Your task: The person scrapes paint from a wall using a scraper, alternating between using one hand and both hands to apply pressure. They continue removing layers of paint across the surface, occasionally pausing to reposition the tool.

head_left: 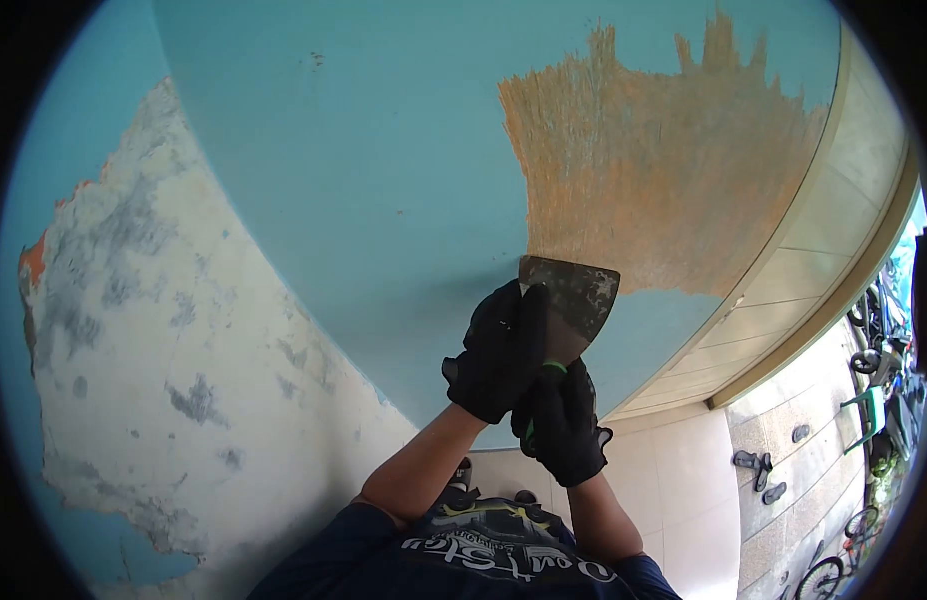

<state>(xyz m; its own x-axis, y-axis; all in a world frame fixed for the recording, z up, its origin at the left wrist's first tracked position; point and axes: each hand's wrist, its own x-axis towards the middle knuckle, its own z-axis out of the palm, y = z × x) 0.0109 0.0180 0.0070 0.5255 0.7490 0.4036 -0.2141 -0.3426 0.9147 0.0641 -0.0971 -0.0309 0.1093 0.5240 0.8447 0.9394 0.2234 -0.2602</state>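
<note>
Both my hands wear black gloves and hold one metal scraper point(581, 297) against a blue painted wall point(384, 180). My left hand point(499, 350) presses flat on the back of the blade. My right hand point(562, 420) grips the green handle below it. The blade's upper edge meets the lower rim of an orange-brown patch of scraped wall point(664, 160).
A large patch of bare white and grey plaster point(184, 340) fills the left. Pale tiles point(784, 270) run along the wall's base at right. Sandals point(759, 465) lie on the paved floor, with bicycles point(884, 380) parked at the far right.
</note>
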